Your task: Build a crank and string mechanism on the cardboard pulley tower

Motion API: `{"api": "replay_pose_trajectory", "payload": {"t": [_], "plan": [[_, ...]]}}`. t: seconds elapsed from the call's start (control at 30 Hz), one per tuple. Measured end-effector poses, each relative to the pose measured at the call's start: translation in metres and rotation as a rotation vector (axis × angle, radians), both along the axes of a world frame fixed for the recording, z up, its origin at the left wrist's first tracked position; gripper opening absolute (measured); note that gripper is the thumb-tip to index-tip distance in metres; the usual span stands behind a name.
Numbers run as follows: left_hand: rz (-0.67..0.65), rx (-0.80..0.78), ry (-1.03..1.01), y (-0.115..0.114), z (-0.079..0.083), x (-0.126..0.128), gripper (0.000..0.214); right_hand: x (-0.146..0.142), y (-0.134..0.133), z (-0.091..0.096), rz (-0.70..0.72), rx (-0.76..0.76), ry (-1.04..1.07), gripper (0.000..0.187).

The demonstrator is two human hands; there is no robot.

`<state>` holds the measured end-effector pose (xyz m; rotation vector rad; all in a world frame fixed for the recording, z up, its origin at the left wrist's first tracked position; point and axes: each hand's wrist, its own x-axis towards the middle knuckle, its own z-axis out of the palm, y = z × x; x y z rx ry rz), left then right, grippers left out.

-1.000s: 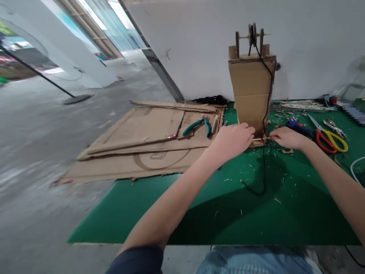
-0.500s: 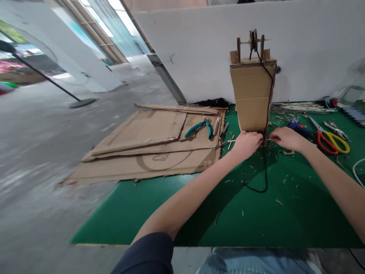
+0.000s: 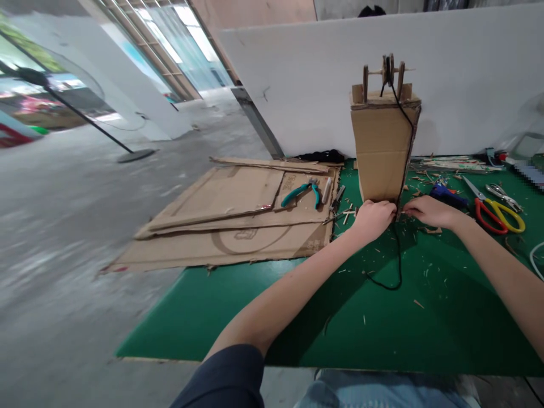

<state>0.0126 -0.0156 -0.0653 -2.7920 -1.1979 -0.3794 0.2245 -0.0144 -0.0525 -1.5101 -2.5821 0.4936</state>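
Observation:
A tall cardboard tower (image 3: pixel 383 148) stands on the green table mat (image 3: pixel 297 317), with a small wooden spool frame (image 3: pixel 386 72) on top. A black cord (image 3: pixel 398 249) runs from the spool down the tower's right edge and loops on the mat. My left hand (image 3: pixel 374 219) is closed at the foot of the tower's front; what its fingers pinch is hidden. My right hand (image 3: pixel 429 211) rests with curled fingers at the tower's lower right corner, touching the cord's bottom end.
Flat cardboard sheets (image 3: pixel 229 218) lie on the mat's left, carrying teal pliers (image 3: pixel 301 192) and a white marker (image 3: pixel 326 190). Red-and-yellow scissors (image 3: pixel 493 211), a blue tool (image 3: pixel 446 194) and metal snips (image 3: pixel 501 192) lie right. A white partition (image 3: pixel 323 79) backs the table. Wood scraps litter the mat.
My left hand slid right along the tower's base toward the corner and closed there. My right hand stayed at the corner. The camera view shifted slightly.

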Motion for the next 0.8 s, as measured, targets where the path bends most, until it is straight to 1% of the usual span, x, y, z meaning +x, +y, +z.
{"api": "replay_pose_trajectory", "payload": {"t": [0.2,0.3,0.37,0.47,0.57,0.7,0.8], "plan": [[-0.056,-0.030,0.085,0.005,0.007,-0.007,0.018,0.003,0.003,-0.001,0.004,-0.130,0.053,0.030],[-0.055,-0.023,0.076,0.005,0.008,-0.007,0.018,0.003,0.000,0.002,-0.003,-0.168,0.080,0.031],[-0.062,-0.031,0.062,0.004,0.009,-0.007,0.020,0.001,-0.002,0.004,-0.014,-0.168,0.062,0.032],[-0.058,-0.055,0.040,0.001,0.011,-0.006,0.023,-0.002,-0.003,0.006,-0.038,-0.053,-0.036,0.031],[-0.064,-0.052,-0.002,0.001,0.010,-0.005,0.021,-0.005,-0.003,0.006,-0.060,0.069,-0.144,0.029],[-0.053,-0.056,-0.055,0.002,0.007,-0.004,0.023,-0.006,-0.004,0.005,-0.074,0.101,-0.165,0.025],[-0.036,-0.059,-0.090,0.003,0.009,-0.004,0.023,-0.007,-0.005,0.004,-0.074,0.163,-0.166,0.022]]}}
